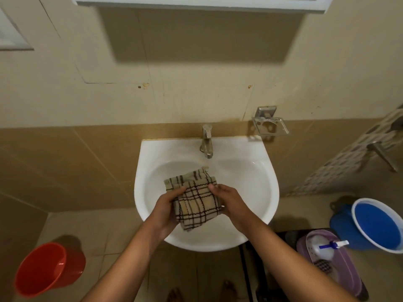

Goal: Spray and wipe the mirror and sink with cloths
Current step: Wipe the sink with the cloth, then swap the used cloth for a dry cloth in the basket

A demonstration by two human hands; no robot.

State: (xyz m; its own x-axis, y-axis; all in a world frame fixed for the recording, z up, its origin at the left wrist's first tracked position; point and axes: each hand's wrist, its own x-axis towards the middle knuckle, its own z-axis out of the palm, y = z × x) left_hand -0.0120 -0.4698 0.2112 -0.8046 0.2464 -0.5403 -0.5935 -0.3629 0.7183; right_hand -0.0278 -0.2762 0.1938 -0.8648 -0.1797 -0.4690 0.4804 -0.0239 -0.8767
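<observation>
A white wall-hung sink [150, 171] fills the middle of the view, with a metal tap [206, 140] at its back edge. Over the basin I hold a beige cloth with dark checks [197, 203], folded and bunched. My left hand [166, 211] grips its left side and my right hand [231, 205] grips its right side. The bottom edge of the mirror cabinet [200, 3] shows at the top. A white spray bottle with a blue nozzle [325, 247] lies in a purple basket [346, 273] at the lower right.
An orange bucket [43, 269] lies tilted on the floor at the lower left. A blue bucket with a white rim [379, 225] stands at the right. A metal soap holder [270, 123] is fixed to the tiled wall right of the tap. My bare feet show at the bottom.
</observation>
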